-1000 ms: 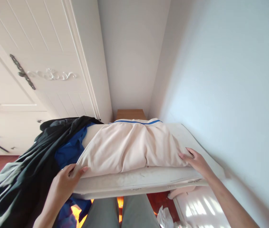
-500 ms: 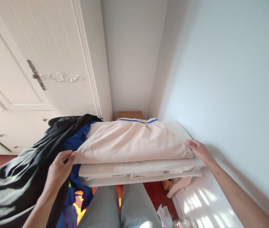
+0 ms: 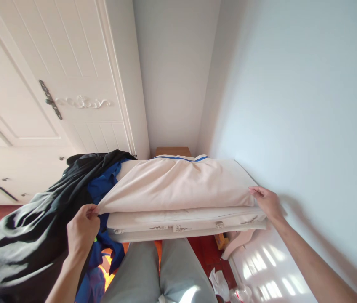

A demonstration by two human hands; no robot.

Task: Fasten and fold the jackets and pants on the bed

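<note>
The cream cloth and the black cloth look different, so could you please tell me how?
The cream cloth is pale with a blue stripe along its far edge; the black cloth is dark, with no stripe in view. The cream cloth lies fairly flat, pinched near its front corners by the left hand and right hand; the black cloth bunches in loose folds, held by neither. Both are creased fabric.

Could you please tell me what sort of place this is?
Probably a bedroom in a home: a white wardrobe stands at the left, dark clothes are heaped nearby, and a pale cloth is spread over a white table.
</note>
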